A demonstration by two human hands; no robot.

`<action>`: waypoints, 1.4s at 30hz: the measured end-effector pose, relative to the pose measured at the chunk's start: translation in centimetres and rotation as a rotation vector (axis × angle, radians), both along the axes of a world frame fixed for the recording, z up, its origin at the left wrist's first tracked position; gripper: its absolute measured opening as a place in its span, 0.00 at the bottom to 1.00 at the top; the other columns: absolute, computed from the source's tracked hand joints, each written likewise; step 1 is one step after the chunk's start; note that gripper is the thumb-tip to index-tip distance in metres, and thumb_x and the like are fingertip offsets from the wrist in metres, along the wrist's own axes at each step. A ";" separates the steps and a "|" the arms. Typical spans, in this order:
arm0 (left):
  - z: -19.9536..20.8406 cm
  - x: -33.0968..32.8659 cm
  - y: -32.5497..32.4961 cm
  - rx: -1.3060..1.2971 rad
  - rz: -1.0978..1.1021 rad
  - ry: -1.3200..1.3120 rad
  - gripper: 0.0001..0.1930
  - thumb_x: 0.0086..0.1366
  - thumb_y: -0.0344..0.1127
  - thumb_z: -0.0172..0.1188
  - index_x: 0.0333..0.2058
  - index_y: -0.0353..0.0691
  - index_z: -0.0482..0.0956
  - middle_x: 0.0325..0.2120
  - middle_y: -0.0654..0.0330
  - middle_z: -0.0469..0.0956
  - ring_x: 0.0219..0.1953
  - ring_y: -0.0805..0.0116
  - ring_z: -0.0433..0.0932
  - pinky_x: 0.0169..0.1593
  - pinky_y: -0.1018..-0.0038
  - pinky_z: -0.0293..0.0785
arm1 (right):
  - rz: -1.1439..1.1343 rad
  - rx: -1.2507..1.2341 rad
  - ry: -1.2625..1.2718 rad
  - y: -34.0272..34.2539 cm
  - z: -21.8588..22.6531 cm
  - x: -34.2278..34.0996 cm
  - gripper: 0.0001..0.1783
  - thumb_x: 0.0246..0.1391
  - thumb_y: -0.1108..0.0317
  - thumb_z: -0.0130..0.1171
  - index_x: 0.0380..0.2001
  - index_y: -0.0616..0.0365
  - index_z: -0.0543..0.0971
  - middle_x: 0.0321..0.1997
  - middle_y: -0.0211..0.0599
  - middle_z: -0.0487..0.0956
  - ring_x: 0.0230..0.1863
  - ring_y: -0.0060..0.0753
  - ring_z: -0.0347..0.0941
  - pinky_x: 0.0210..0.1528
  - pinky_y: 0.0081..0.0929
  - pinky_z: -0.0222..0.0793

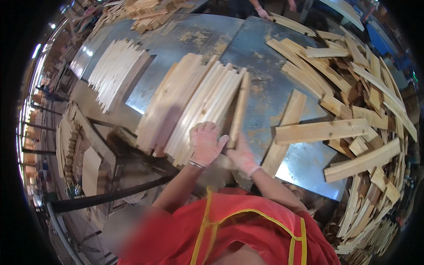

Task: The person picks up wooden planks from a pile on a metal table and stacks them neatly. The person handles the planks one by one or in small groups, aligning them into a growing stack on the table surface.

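Both my hands wear thin pale gloves. My right hand (241, 155) grips the near end of a narrow wooden board (240, 110), which stands on edge and points away from me. A gap separates most of that board from a row of pale wooden strips (205, 104) to its left. My left hand (205, 142) rests on the near end of this row, with its thumb stretched toward the board; its fingertips are partly hard to make out. Wider planks (165, 106) lie against the row's left side.
The metal table (260, 57) carries sawdust patches. Another strip stack (117, 68) stands at left, and a jumbled pile of boards (338, 101) covers the right side. Two crossed boards (321, 130) lie nearer. At the far edge, another person's gloved hand (263, 13) touches a board (292, 24).
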State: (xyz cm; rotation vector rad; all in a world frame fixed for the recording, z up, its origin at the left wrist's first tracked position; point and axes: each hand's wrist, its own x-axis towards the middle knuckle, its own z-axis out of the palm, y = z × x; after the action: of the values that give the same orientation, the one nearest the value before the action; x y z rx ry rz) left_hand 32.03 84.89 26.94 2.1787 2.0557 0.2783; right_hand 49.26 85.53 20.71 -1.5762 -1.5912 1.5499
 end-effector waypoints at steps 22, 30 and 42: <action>-4.4 28.4 10.4 -0.309 -0.466 0.047 0.48 0.55 0.49 0.71 0.72 0.43 0.62 0.64 0.50 0.70 0.68 0.51 0.69 0.67 0.58 0.65 | -1.275 0.183 0.321 -5.4 -1.1 47.8 0.34 0.63 0.65 0.68 0.68 0.60 0.68 0.58 0.39 0.79 0.52 0.33 0.79 0.51 0.33 0.79; -5.4 9.9 -1.3 -0.205 -0.250 -0.307 0.36 0.53 0.40 0.64 0.64 0.42 0.74 0.60 0.50 0.76 0.67 0.49 0.70 0.70 0.54 0.63 | -0.998 0.056 0.534 -4.9 -0.1 28.9 0.27 0.64 0.63 0.68 0.61 0.60 0.72 0.53 0.35 0.80 0.49 0.29 0.81 0.49 0.29 0.82; -3.4 -1.8 -5.8 -0.016 0.050 -0.039 0.37 0.53 0.41 0.71 0.63 0.40 0.73 0.62 0.53 0.72 0.67 0.49 0.66 0.70 0.50 0.60 | -0.163 -0.232 0.074 1.4 -1.4 4.1 0.30 0.61 0.49 0.64 0.53 0.66 0.80 0.45 0.43 0.85 0.46 0.37 0.80 0.50 0.36 0.77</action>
State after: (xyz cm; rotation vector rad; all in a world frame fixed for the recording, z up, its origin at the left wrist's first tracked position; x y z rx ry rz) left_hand 30.28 79.13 23.55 2.0981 2.0862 0.3059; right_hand 53.40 86.93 19.27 -1.6999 -1.2464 1.7293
